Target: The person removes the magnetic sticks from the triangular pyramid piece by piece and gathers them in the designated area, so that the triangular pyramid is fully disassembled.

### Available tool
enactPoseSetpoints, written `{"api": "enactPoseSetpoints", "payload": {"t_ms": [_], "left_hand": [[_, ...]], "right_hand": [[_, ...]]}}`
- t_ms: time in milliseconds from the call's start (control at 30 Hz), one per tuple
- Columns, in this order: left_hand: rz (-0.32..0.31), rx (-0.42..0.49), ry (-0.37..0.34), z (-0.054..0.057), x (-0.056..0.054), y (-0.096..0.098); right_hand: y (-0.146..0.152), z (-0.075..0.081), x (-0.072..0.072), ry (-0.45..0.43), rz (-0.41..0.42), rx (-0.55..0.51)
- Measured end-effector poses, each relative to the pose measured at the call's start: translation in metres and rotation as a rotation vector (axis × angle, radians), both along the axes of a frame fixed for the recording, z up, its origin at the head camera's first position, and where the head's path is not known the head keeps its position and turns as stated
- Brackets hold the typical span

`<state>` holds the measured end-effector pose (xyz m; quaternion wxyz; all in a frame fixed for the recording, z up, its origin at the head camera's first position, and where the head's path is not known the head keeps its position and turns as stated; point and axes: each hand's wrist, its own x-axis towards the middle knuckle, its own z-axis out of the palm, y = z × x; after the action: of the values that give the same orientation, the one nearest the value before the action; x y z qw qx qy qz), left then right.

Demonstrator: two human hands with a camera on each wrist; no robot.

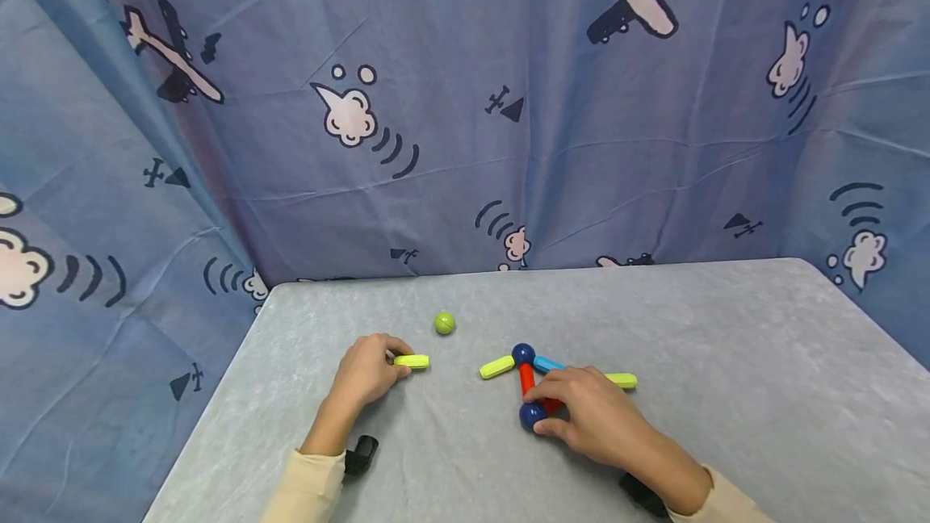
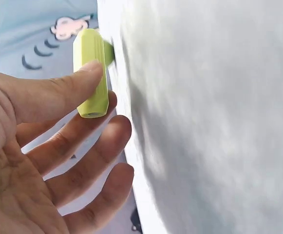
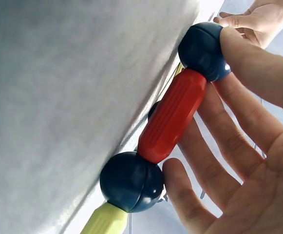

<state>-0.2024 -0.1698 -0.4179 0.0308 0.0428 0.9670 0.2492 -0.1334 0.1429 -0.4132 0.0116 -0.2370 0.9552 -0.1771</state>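
Observation:
My left hand pinches a yellow-green rod between thumb and fingers, the other fingers loosely bent below it. A joined figure of rods and balls lies on the table to its right. My right hand grips the near navy ball of this figure with thumb and fingertips. From that ball one red rod runs to the far navy ball, and another red rod leads to a third navy ball. A yellow-green rod and a blue rod branch off the far ball.
A green ball lies alone beyond the left hand on the grey cloth-covered table. Another yellow-green rod sticks out past the right hand. Behind the table hangs a blue curtain printed with planes.

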Motion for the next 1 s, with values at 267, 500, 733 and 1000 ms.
{"api": "enactPoseSetpoints", "payload": {"t_ms": [267,500,733,1000], "left_hand": [[0.022,0.023,-0.003,-0.006,-0.009,-0.008],[0.024,0.029,-0.009,-0.008,-0.009,-0.011],[0.028,0.037,-0.012,-0.011,-0.008,-0.012],[0.018,0.028,-0.001,-0.011,-0.008,-0.012]], "right_hand": [[0.000,0.001,0.000,-0.028,-0.018,-0.008],[-0.001,0.001,0.000,-0.042,-0.015,-0.007],[-0.001,0.000,-0.001,-0.049,-0.006,-0.008],[0.000,0.000,-0.001,-0.042,-0.004,-0.008]]}}
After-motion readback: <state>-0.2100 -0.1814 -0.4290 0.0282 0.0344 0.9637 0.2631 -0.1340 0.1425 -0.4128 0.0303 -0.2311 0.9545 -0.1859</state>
